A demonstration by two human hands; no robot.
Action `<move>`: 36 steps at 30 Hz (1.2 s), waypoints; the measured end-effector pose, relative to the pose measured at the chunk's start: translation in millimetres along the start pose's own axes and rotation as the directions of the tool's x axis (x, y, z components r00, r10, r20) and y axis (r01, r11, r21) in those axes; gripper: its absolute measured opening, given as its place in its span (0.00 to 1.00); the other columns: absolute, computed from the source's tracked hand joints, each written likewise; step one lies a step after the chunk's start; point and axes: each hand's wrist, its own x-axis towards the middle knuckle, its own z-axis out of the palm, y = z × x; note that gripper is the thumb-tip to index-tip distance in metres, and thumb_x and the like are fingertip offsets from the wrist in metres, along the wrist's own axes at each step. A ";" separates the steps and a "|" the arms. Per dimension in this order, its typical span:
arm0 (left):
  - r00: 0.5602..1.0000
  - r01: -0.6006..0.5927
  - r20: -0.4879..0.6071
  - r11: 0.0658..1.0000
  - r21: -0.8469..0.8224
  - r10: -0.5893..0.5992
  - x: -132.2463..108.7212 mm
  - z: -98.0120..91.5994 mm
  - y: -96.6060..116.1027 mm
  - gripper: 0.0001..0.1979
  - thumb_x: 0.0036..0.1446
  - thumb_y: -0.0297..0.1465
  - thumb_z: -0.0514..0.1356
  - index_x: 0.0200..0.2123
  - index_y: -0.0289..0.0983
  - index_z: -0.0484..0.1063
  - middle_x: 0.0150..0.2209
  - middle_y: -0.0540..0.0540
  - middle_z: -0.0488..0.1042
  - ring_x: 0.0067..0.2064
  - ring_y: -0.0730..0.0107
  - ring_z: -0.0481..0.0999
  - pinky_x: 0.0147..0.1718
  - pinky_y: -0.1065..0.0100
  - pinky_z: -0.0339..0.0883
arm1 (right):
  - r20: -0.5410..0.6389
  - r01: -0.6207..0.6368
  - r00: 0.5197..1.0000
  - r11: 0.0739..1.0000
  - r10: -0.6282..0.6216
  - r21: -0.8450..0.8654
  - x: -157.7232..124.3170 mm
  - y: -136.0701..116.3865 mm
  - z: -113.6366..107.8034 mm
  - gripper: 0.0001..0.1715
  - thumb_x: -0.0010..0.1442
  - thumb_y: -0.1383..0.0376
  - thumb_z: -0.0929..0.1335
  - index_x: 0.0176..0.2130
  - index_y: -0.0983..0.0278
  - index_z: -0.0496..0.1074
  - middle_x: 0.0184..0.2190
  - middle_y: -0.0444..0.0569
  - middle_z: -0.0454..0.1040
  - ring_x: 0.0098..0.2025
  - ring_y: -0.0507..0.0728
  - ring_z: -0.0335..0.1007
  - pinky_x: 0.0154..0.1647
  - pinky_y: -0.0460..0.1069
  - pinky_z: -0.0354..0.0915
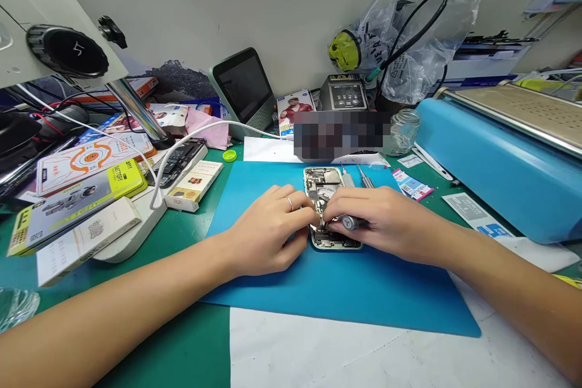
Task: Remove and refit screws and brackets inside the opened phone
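- Lying on the mat [354, 291], an opened phone [324, 185] is held by the curled left hand [268, 230].
- A screwdriver [350, 222] is gripped by the right hand [386, 218].

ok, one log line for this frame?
left hand: fingertips on opened silver phone chassis | right hand: grips grey-capped screwdriver over phone interior | base: blue rubber mat

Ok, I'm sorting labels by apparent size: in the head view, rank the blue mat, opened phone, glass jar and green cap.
Largest to smallest:
blue mat
opened phone
glass jar, farther back, so less sure against the phone
green cap
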 end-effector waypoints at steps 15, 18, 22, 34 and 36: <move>0.999 -0.049 0.013 0.996 -0.074 0.050 0.9 -2.3 1.1 0.14 0.63 0.23 0.55 0.48 0.34 0.76 0.48 0.43 0.80 0.42 0.61 0.71 0.42 0.57 0.62 | 0.005 -0.039 0.999 0.998 0.039 0.049 2.0 -2.3 -2.2 0.10 0.70 0.69 0.64 0.41 0.61 0.76 0.39 0.49 0.81 0.38 0.56 0.76 0.38 0.49 0.66; 0.997 -0.065 0.037 0.993 -0.102 0.069 1.2 -3.6 1.5 0.16 0.62 0.23 0.55 0.51 0.35 0.76 0.50 0.43 0.80 0.43 0.61 0.71 0.43 0.57 0.63 | 0.010 -0.047 0.999 0.998 0.047 0.051 1.7 -2.7 -3.2 0.11 0.70 0.69 0.63 0.41 0.61 0.76 0.39 0.50 0.81 0.37 0.56 0.75 0.37 0.49 0.65; 0.994 -0.066 0.073 0.989 -0.129 0.076 1.6 -4.2 1.2 0.19 0.62 0.24 0.56 0.55 0.36 0.76 0.53 0.43 0.79 0.45 0.60 0.72 0.44 0.56 0.63 | 0.026 -0.069 0.997 0.996 0.067 0.052 1.1 -2.5 -3.6 0.12 0.69 0.70 0.63 0.43 0.61 0.76 0.40 0.50 0.81 0.38 0.56 0.76 0.37 0.49 0.65; 0.990 -0.035 0.125 0.978 -0.205 0.061 3.2 -5.4 0.8 0.22 0.63 0.26 0.56 0.58 0.36 0.78 0.57 0.43 0.78 0.44 0.59 0.69 0.44 0.56 0.62 | 0.045 -0.124 0.992 0.990 0.121 0.062 -2.3 0.1 -3.0 0.11 0.71 0.67 0.63 0.42 0.58 0.76 0.41 0.46 0.82 0.38 0.56 0.77 0.36 0.49 0.64; 0.990 -0.022 0.135 0.977 -0.212 0.051 3.6 -5.6 1.0 0.22 0.63 0.26 0.56 0.58 0.36 0.78 0.56 0.43 0.78 0.44 0.58 0.70 0.44 0.55 0.63 | 0.050 -0.130 0.991 0.990 0.127 0.061 -2.9 0.1 -3.3 0.12 0.71 0.66 0.63 0.43 0.58 0.76 0.41 0.47 0.82 0.38 0.56 0.77 0.36 0.49 0.64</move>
